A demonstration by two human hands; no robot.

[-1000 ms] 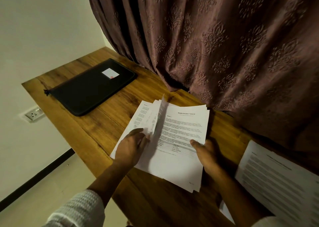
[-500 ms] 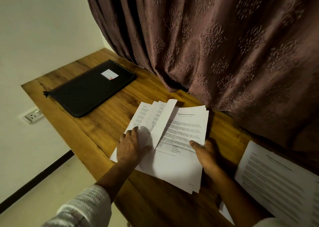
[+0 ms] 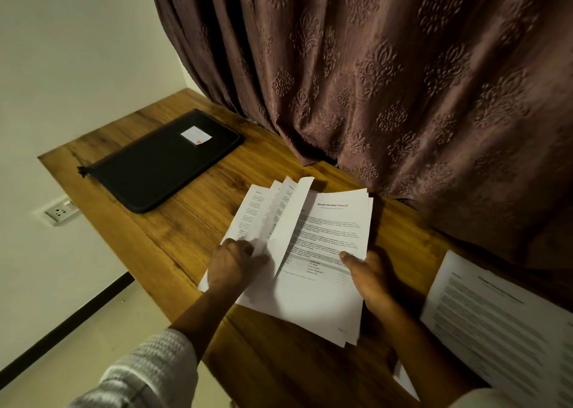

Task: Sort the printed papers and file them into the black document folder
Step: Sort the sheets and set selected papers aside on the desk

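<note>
Wood-grain surface [image 3: 155, 246] under a heavy brown curtain [image 3: 403, 81] is where we work. Our stack of printed papers [image 3: 322, 286] lies near its front edge, the top page headed "Sample Education Transcript". One sheet [image 3: 290, 218] stands half-turned over the stack's left side, with fanned pages [image 3: 251, 212] spread beneath it. Our left grip [image 3: 231, 261] is curled at that sheet's lower edge and seems to pinch it. Our right grip [image 3: 369, 279] holds the stack's right edge, thumb on top, fingers hidden below. The black document folder [image 3: 161, 165] lies well apart at the far left, closed as far as we can tell, a white label [image 3: 196, 135] on its cover. A second pile [image 3: 496, 330] of printed pages lies at the far right.

We judge this to be sorting, with filing not yet begun. To do it well, we should lift one page only and check that none clings behind it. We should read each heading before laying the page down. The right thumb should press firmly, since the stack's near-left corner sits right at the surface's edge and loose pages could slide off.
</note>
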